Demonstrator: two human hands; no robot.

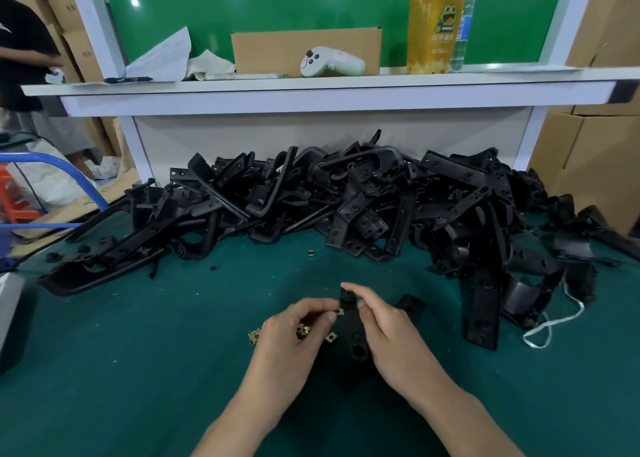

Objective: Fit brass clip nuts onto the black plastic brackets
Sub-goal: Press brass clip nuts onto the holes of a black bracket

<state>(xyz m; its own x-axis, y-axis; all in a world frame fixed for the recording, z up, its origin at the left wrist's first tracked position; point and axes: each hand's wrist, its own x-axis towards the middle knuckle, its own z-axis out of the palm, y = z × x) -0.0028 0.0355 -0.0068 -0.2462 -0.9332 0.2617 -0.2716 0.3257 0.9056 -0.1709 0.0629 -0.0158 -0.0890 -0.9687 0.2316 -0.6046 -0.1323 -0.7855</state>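
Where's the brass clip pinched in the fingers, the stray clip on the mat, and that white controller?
pinched brass clip (340, 311), head view, on its visible brass face.
stray clip (311, 253), head view, on its middle.
white controller (332, 63), head view, on its body.

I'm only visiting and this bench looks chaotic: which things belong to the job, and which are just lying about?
For the job: left hand pinching a brass clip nut; right hand holding a black bracket; spare clip nuts on the mat; bracket pile behind.

Lying about: white controller, yellow drink pouch and cardboard box on the shelf; white string beside the pile.
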